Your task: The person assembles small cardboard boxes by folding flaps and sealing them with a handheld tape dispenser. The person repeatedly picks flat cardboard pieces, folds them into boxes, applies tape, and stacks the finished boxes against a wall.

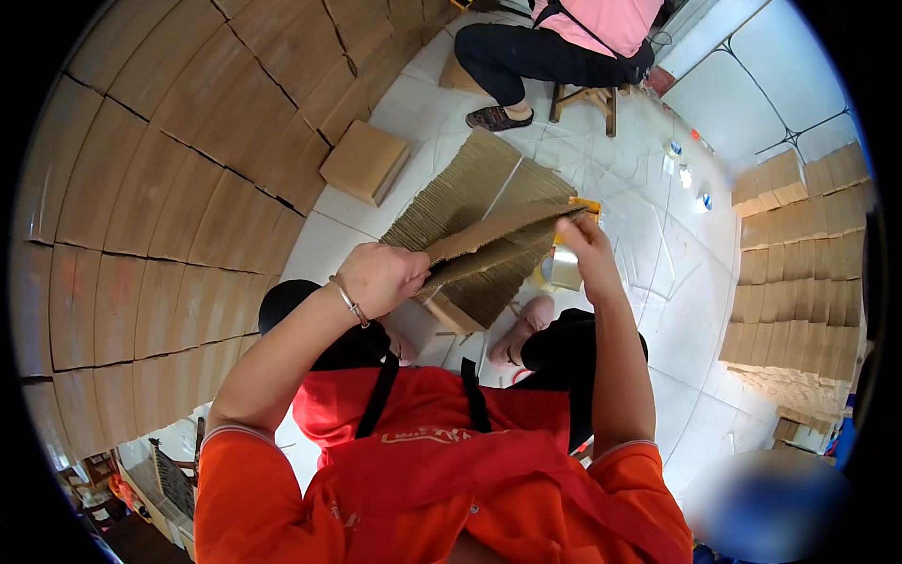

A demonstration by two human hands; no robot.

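Note:
A brown folded cardboard sheet (498,233) is stretched between my two hands, its layers parted like a flattened box. My left hand (381,279), with a bangle at the wrist, is closed on its left end. At the opposite end, my right hand (590,252) pinches the far corner between thumb and fingers. Under and beyond it, a stack of flat cardboard (451,188) with ridged edges lies tilted, a pale strap across it. Close to my right hand is a yellow-orange object (590,204), partly hidden, its kind unclear.
Closed boxes (216,188) form a wall on the left; one box (365,162) sits on the floor. More stacked cardboard (799,273) stands at right. Ahead, a person in pink (601,28) sits on a wooden stool (592,101). Tape rolls (704,202) and clear strips lie on the tiles.

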